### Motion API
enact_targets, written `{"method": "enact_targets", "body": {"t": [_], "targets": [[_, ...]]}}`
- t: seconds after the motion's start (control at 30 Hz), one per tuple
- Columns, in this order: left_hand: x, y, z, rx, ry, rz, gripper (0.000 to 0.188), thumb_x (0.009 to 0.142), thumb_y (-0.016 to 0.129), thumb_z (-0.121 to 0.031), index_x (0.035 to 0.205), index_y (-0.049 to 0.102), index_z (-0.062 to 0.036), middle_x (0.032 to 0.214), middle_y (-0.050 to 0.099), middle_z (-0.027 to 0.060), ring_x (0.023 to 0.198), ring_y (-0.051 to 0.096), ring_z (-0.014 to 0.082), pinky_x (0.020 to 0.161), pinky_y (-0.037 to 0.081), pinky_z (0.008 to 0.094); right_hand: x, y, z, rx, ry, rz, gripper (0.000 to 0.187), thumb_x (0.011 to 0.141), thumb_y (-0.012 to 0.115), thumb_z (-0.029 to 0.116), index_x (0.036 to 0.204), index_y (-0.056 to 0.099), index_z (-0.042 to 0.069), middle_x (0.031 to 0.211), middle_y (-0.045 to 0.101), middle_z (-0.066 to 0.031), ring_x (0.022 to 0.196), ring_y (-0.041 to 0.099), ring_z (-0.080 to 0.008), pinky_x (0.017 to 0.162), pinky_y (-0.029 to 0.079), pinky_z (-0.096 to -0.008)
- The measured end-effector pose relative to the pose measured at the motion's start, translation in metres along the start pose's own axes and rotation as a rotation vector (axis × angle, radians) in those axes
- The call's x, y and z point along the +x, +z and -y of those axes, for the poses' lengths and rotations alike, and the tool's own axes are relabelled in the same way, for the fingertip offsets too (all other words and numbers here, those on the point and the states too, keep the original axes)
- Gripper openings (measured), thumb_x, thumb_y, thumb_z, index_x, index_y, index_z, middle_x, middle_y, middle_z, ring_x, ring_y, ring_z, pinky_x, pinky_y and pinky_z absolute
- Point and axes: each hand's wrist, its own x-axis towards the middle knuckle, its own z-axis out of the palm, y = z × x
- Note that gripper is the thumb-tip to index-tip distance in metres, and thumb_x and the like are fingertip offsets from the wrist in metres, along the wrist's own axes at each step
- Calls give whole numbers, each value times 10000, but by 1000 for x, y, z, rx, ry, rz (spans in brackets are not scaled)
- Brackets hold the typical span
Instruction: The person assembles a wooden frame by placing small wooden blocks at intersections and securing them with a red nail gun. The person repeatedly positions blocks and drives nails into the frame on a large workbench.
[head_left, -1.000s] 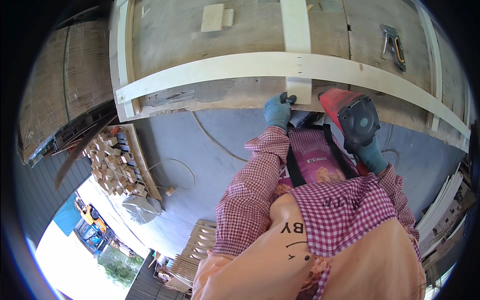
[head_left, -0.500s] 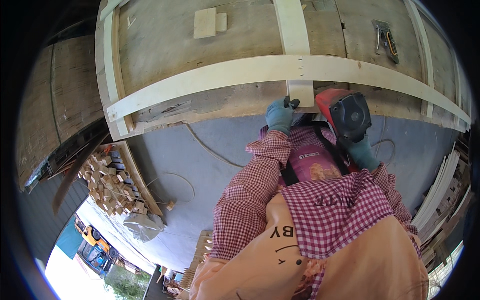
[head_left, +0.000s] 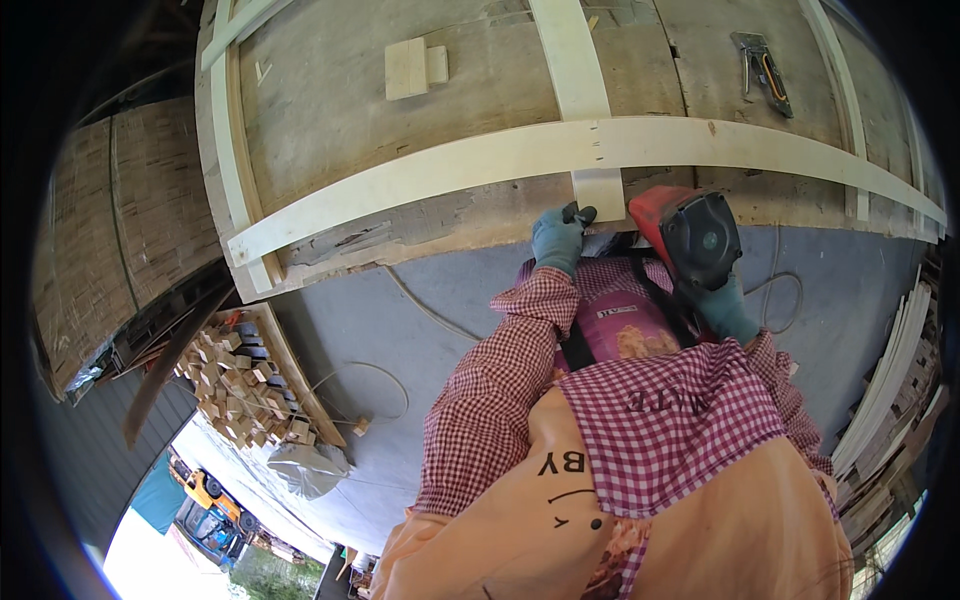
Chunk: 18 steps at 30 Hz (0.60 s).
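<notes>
My left hand [head_left: 558, 241], in a blue-grey glove with dark fingertips, is closed at the near end of a pale wooden crosspiece [head_left: 598, 197]. Its fingertips grip the corner there. A long pale slat [head_left: 430, 170] lies across that crosspiece, with small dark marks where they overlap. My right hand [head_left: 727, 308], gloved alike, is wrapped round the grip of a red and black nail gun [head_left: 700, 235]. The gun's body is at the bench's near edge, right of the crosspiece; its nose is hidden.
The slats lie on a worn wooden bench [head_left: 340, 90]. On it are two small wood blocks [head_left: 408, 68] and an orange-and-black hand tool [head_left: 763, 72]. A hose [head_left: 430, 312] trails over the floor. Wood offcuts [head_left: 235, 385] are piled at left, pale strips [head_left: 885, 365] at right.
The view has turned slightly, so bench and floor things sit a little differently. Both hands keep nearly the same places at the crosspiece end and on the nail gun.
</notes>
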Motion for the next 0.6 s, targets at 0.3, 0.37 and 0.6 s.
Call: {"method": "enact_targets", "body": {"t": [0.3,0.37,0.6], "targets": [[-1,-5,-4,28,-24,-5,321,777,745,-293,934,712,-15,662,658,81,574,600,134,516,475,291,-1,-8,32,45,1,55,703,707,777,241,1274,436,3,1235,545,-158,1114,553,-270,920,461,-371],[0,-3,-3,27,-9,-27,317,777,746,-288,936,712,-15,654,654,75,575,602,135,516,475,290,-2,-8,21,66,-14,56,678,718,767,237,1270,444,10,1238,546,-153,1118,552,-268,926,457,-371],[-9,-8,-25,-63,-69,44,299,785,725,-271,947,711,-20,653,654,77,574,600,137,536,471,295,-11,-47,24,-160,-156,198,424,815,664,195,1191,535,48,1155,586,-124,1032,579,-246,880,468,-369]]}}
